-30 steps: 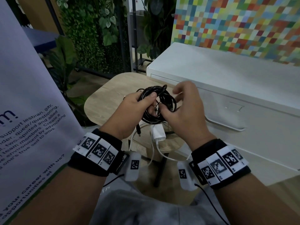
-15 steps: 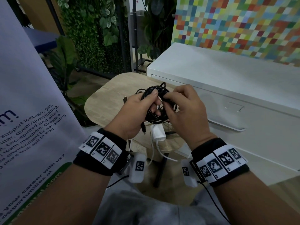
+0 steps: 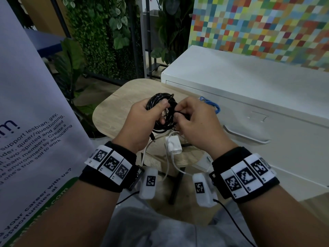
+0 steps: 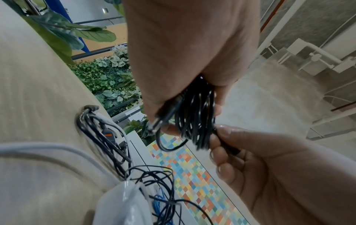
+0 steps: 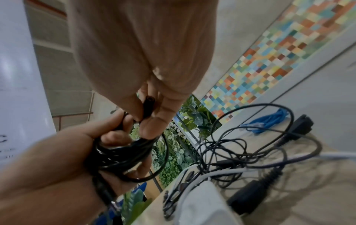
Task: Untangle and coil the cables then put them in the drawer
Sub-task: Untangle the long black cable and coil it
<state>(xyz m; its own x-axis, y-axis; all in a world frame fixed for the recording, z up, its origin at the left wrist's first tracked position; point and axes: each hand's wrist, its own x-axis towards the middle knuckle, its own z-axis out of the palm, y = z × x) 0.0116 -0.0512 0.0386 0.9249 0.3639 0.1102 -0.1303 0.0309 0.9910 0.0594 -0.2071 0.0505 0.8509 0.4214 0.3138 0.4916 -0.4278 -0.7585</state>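
Note:
My left hand (image 3: 142,120) grips a coiled black cable (image 3: 160,100) above the small wooden table (image 3: 114,118); the coil (image 4: 196,121) hangs from its curled fingers, one plug end (image 4: 154,127) sticking out below. My right hand (image 3: 194,122) pinches the cable's other black plug end (image 5: 148,106) between thumb and finger, right against the coil (image 5: 123,155). A tangle of black and grey cables (image 5: 240,149) and a white charger (image 3: 173,146) lie on the table beneath. A coiled blue cable (image 3: 211,105) lies by the white drawer cabinet (image 3: 249,97), whose drawer (image 3: 284,139) is closed.
A white banner with printed text (image 3: 35,122) stands close on my left. Plants (image 3: 106,41) and a metal rack are behind the table. A multicoloured tiled wall (image 3: 267,27) backs the cabinet. My lap is at the bottom of the head view.
My right hand has moved its fingers from over the coil's top to pinching the plug end at the coil's right side. The left hand keeps its grip on the coil.

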